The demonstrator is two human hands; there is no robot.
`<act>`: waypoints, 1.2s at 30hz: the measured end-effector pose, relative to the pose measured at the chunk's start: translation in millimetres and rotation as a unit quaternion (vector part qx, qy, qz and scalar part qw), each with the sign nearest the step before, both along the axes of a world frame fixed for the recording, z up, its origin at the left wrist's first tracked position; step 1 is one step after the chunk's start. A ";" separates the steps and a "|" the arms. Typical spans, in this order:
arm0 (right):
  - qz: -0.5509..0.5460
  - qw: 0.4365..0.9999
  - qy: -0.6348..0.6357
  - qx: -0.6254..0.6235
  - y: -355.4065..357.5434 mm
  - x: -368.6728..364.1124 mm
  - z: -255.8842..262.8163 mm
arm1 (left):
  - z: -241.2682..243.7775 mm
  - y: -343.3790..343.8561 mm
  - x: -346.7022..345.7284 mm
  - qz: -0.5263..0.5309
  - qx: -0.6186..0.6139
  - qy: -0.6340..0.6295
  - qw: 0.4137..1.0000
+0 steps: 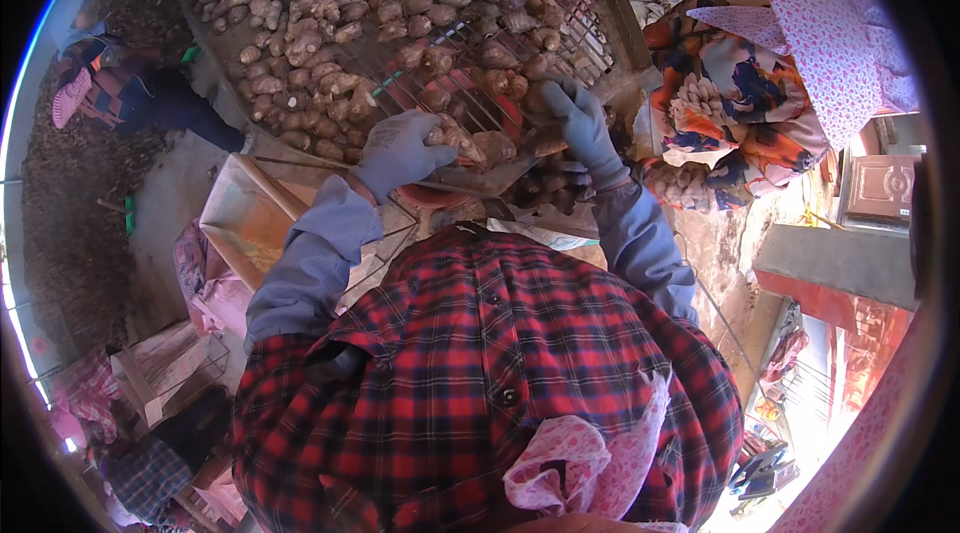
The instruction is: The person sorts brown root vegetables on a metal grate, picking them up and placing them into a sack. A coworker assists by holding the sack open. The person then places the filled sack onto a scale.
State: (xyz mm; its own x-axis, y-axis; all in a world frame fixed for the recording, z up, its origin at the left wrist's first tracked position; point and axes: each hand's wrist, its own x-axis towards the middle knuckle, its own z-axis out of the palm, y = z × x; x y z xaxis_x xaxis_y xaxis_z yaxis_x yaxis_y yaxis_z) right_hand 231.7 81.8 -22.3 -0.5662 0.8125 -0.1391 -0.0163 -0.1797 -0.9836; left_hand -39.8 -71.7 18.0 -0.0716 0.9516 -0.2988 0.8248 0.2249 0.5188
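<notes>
Both hands wear grey-blue work gloves, above a sorting grate of metal bars with taro corms on it. My left hand has its thumb and fingers around the end of a brown taro corm at the grate's near edge. A second corm lies just to the right of it. My right hand is bent over the grate's near right side, fingers beside a blurred brown corm; whether it grips that corm is unclear. Below that hand, more dark corms sit in a shaded spot.
A large heap of taro corms covers the far side. A wood-edged box stands at left, and a red basin rim shows under the grate. A co-worker in floral clothing works at right; another person bends at far left.
</notes>
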 end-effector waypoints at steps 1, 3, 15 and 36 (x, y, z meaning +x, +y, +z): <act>0.020 1.000 0.021 -0.010 -0.8 -3.0 2.8 | 3.3 4.1 5.7 0.001 -0.008 -0.018 1.000; 0.061 0.996 0.065 -0.031 -0.3 -9.1 7.3 | -21.3 2.9 -1.5 -0.025 0.132 -0.084 0.987; 0.122 0.963 0.059 0.232 -16.8 -84.1 92.0 | 11.3 -5.8 -47.1 0.202 0.101 -0.763 0.606; 0.128 0.805 -0.363 0.450 -36.8 40.0 -17.2 | -37.2 19.5 -38.4 0.086 0.026 -0.148 0.985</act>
